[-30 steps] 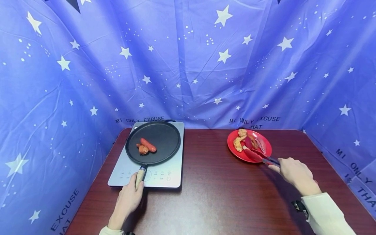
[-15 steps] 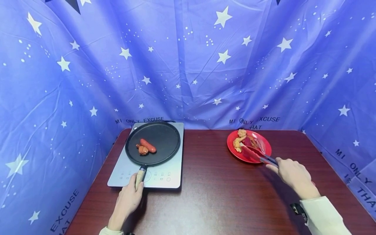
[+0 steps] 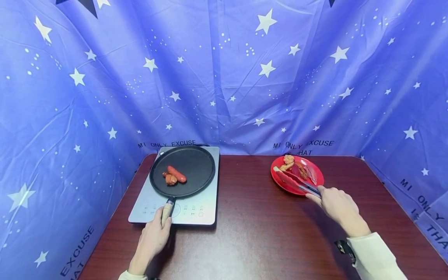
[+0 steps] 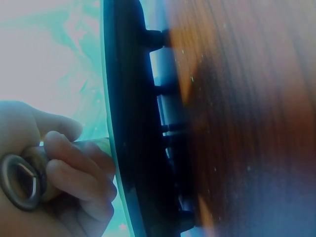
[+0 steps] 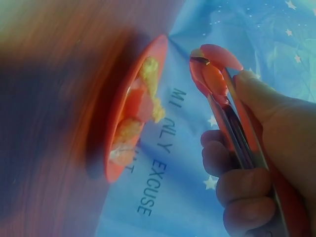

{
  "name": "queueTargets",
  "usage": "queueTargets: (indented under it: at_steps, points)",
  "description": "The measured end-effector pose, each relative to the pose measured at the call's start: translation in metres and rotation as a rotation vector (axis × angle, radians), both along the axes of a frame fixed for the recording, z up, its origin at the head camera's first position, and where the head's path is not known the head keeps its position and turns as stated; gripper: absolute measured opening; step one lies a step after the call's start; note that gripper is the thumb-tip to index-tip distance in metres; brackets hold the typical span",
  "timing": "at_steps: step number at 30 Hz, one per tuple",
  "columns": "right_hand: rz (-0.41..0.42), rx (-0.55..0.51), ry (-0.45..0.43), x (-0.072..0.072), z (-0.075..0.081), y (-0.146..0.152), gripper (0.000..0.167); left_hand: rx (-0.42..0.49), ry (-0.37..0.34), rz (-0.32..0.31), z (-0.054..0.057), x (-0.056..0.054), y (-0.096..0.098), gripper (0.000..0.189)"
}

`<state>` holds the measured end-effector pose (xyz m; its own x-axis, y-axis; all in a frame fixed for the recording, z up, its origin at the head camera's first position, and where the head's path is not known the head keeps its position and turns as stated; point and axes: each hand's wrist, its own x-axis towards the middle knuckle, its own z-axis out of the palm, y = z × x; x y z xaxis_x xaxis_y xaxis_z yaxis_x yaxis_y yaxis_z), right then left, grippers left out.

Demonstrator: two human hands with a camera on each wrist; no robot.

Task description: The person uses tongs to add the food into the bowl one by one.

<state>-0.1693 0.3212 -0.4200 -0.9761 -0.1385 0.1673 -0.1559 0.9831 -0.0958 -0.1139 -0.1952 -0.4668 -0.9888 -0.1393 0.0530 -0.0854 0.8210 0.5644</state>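
Note:
My left hand grips the pale handle of a flat black frying pan on an induction cooktop. A sausage and a small brown fried piece lie together on the pan. At the right, my right hand holds tongs with red heads, pointing over a red plate. Golden fried food and dark red meat-like pieces lie on that plate. In the right wrist view the tong heads are close together; whether food is between them I cannot tell.
The silver induction cooktop stands at the left of the brown table. A blue star-printed curtain surrounds the back and sides. The table's back edge runs just behind the plate and the cooktop.
My right hand has moved left with the tongs, whose tips now reach toward the plate's left rim, over part of the golden food. My left hand and the pan stay put.

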Motion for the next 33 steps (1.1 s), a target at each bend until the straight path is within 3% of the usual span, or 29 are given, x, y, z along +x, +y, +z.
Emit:
queueTargets:
  at_steps: [33]
  points:
    - [0.078, -0.028, 0.075, -0.023, 0.010, -0.057, 0.042, 0.007, -0.021, 0.003, 0.001, -0.001, 0.000, 0.047]
